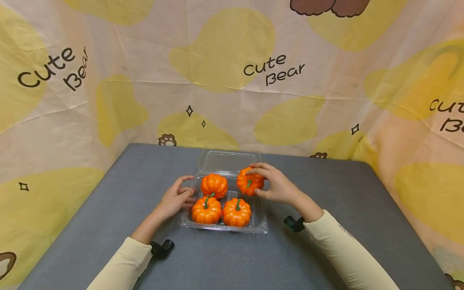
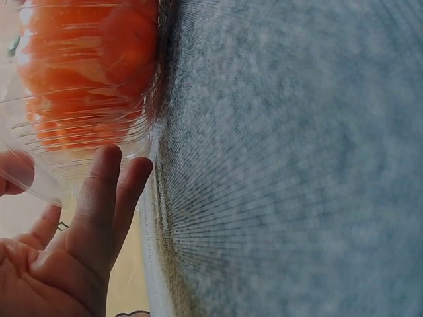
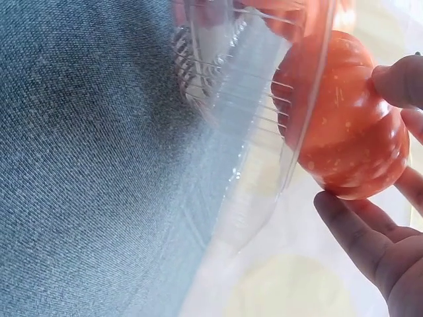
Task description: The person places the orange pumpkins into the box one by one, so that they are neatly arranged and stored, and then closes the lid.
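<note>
Three orange toy pumpkins sit in a clear plastic clamshell box (image 1: 259,225): one at the back left (image 1: 214,185), one at the front left (image 1: 206,211), one at the front right (image 1: 237,213). My right hand (image 1: 277,184) grips a fourth pumpkin (image 1: 250,182) between thumb and fingers, tilted over the box's back right compartment. In the right wrist view that pumpkin (image 3: 350,125) overlaps the box's rim, its lower part seen through the plastic. My left hand (image 1: 175,199) rests at the box's left side, nearly straight fingers (image 2: 99,178) against the ribbed wall, thumb up by the rim.
The box's clear lid (image 1: 230,161) lies folded back toward the rear edge of the grey cloth-covered table (image 1: 232,262). A printed curtain (image 1: 224,48) closes in the back and both sides. Each wrist carries a black camera mount, such as the right one (image 1: 294,224).
</note>
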`<action>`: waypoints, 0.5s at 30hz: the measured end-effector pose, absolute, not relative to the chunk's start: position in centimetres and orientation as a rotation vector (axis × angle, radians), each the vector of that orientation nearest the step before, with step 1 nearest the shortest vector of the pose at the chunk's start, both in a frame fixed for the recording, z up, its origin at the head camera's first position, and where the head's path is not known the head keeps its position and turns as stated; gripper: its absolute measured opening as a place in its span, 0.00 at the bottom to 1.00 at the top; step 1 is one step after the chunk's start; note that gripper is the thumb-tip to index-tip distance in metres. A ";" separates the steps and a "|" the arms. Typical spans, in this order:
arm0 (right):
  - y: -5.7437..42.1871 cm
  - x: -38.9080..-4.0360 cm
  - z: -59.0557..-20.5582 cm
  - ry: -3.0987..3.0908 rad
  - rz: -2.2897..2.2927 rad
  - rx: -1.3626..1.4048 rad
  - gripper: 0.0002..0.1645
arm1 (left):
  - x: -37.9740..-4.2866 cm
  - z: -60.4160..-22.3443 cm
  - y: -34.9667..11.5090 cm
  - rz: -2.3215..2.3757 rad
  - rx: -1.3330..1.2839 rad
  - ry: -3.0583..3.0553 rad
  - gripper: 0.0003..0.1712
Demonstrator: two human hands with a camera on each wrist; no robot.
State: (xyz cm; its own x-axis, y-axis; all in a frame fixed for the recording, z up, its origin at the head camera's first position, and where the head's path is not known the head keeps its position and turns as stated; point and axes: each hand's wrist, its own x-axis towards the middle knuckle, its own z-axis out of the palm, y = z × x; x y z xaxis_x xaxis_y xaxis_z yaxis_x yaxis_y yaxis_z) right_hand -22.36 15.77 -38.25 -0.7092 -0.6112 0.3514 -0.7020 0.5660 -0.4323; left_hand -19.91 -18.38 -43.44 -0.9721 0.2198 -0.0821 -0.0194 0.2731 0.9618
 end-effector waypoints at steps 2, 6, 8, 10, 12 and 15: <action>15.6 -22.4 -38.4 -2.629 0.816 1.132 0.29 | -20.0 -43.5 -18.4 1.769 0.182 2.345 0.29; 15.3 -22.3 -38.6 -2.621 0.770 1.169 0.30 | -20.0 -43.5 -18.4 1.768 0.173 2.346 0.29; 15.1 -22.3 -38.7 -2.622 0.743 1.189 0.31 | -20.1 -43.5 -18.4 1.769 0.174 2.344 0.29; 15.0 -22.2 -38.7 -2.615 0.721 1.215 0.32 | -20.1 -43.5 -18.4 1.772 0.174 2.342 0.29; 14.8 -22.2 -38.8 -2.608 0.692 1.243 0.33 | -20.1 -43.5 -18.4 1.772 0.174 2.344 0.29; 14.6 -22.2 -38.9 -2.600 0.649 1.275 0.35 | -20.1 -43.6 -18.4 1.762 0.169 2.352 0.28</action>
State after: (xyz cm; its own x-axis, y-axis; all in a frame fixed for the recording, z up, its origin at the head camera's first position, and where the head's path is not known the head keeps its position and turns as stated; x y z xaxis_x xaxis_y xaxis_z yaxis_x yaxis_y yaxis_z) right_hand -22.18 14.64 -38.92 -0.6188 -0.7091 0.3379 -0.7847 0.5390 -0.3059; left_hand -20.13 -18.40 -43.58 -0.9740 0.2083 -0.0890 -0.0269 0.2836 0.9586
